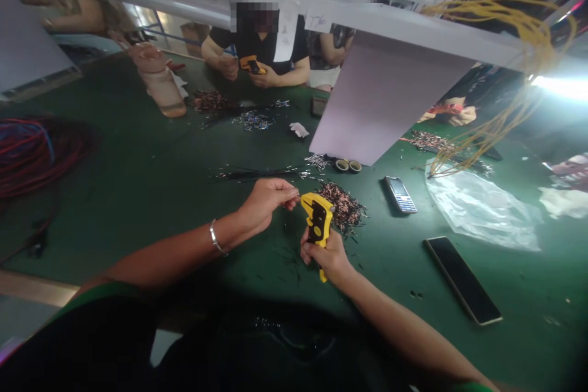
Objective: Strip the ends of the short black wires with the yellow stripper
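Note:
My right hand [325, 252] is wrapped round the handles of a yellow and black wire stripper [318, 220], held upright over the table. My left hand [272, 203], with a silver bracelet [215, 237] at the wrist, pinches a thin wire; only a tiny bit of it shows between the fingertips and the tool's jaws. Just right of the tool lies a heap of short black wires with copper ends [345, 207]. Beyond my left hand, a bundle of longer black wires [257, 174] lies across the green table [197, 153]. Small silvery pieces [316, 161] lie at its right end.
A keypad phone [399, 195], a smartphone [463, 280] and a clear plastic bag [482, 205] lie to the right. A purple-grey panel [390, 92] stands ahead under a shelf. A bottle [158, 81] and red cable coils [37, 156] are leftward. Opposite, a co-worker's hands hold another yellow tool [252, 65].

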A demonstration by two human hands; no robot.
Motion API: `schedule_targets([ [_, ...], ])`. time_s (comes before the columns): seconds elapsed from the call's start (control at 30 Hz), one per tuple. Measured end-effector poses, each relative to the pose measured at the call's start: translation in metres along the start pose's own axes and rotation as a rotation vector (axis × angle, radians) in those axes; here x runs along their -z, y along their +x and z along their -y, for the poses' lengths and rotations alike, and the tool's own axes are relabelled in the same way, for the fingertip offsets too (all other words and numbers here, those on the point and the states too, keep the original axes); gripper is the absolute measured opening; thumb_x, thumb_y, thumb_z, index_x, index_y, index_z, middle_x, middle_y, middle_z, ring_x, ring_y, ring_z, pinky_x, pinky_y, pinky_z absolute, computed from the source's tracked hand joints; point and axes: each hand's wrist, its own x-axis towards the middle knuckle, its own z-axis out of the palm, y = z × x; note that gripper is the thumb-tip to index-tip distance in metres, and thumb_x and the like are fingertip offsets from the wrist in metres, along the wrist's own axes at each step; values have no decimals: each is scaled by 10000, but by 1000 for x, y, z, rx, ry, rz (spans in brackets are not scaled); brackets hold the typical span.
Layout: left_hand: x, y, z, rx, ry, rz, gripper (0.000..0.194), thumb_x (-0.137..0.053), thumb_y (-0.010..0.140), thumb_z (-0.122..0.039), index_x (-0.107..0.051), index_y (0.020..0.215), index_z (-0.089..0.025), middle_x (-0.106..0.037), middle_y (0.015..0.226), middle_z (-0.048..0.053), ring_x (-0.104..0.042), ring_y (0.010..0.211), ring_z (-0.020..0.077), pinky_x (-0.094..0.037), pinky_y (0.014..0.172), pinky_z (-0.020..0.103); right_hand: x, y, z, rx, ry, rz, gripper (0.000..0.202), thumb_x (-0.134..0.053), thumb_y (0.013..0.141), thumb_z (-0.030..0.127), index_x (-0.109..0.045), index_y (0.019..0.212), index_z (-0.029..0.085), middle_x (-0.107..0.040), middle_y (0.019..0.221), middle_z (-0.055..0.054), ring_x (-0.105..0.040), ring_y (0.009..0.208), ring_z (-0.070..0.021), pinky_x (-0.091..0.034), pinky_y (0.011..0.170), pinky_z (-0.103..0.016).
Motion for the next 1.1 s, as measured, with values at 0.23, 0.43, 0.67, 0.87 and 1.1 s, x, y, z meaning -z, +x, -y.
schedule_targets([
  [0.23, 2, 3, 4, 23, -5, -19, 145, -723, 664, -218, -651, 570, -135, -614, 573, 35, -526, 534, 103, -415, 563, 273, 0, 5, -1, -7, 74, 18, 142, -609, 598, 135, -525, 705, 177, -507, 453, 80, -454, 356, -82, -390, 364, -218],
  [0.43, 3, 6, 4, 47, 11, -25, 148, -715, 686, -216, -653, 589, -124, -617, 587, 43, -527, 540, 101, -407, 567, 267, 0, 10, -3, -31, 163, 26, 170, -610, 569, 111, -528, 704, 175, -508, 461, 83, -430, 332, -70, -389, 338, -212],
  [0.67, 6, 11, 9, 89, 6, -40, 135, -707, 690, -199, -647, 596, -121, -623, 606, 48, -530, 544, 101, -407, 581, 273, 3, 16, 0, -82, 211, 77, 154, -613, 560, 102, -533, 671, 171, -501, 404, 75, -420, 314, -78, -393, 332, -220],
  [0.87, 9, 16, 16, 95, -18, -41, 132, -716, 668, -203, -647, 595, -117, -632, 627, 56, -544, 551, 106, -417, 581, 275, 4, 18, 3, -93, 244, 112, 155, -622, 554, 93, -538, 663, 165, -500, 414, 71, -423, 322, -81, -399, 330, -227],
  [1.1, 9, 15, 14, 67, -14, -56, 135, -739, 628, -218, -658, 586, -118, -647, 624, 64, -542, 538, 103, -427, 559, 262, 6, 17, 5, -75, 277, 132, 186, -645, 557, 78, -550, 694, 159, -543, 468, 57, -448, 346, -86, -416, 346, -232],
])
